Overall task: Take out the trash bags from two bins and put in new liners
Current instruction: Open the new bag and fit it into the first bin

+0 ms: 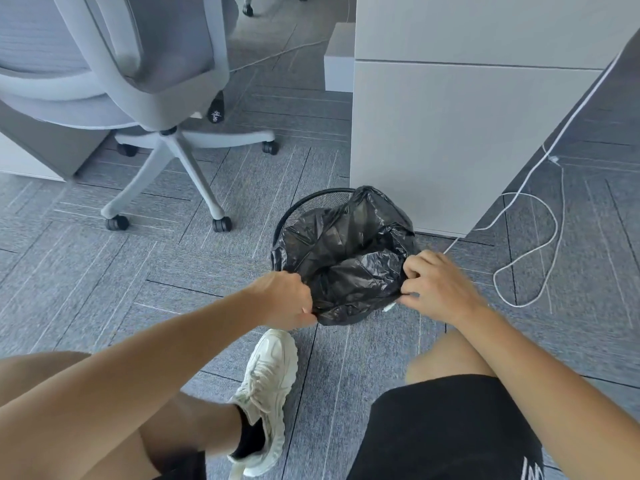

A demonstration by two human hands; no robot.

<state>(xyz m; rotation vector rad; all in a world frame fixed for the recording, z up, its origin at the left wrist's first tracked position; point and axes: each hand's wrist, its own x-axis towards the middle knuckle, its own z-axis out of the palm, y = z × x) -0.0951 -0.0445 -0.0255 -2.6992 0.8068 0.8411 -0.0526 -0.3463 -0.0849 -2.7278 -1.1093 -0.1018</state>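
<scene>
Both hands pinch black liner [346, 258] at mesh bin's [313, 202] near rim, left hand [289, 299] and right hand [436, 282] flanking; far rim bare.

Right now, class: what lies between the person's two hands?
The black trash bag, sitting in the wire mesh bin; the left hand and right hand each hold its near edge. The head view shows this.
</scene>
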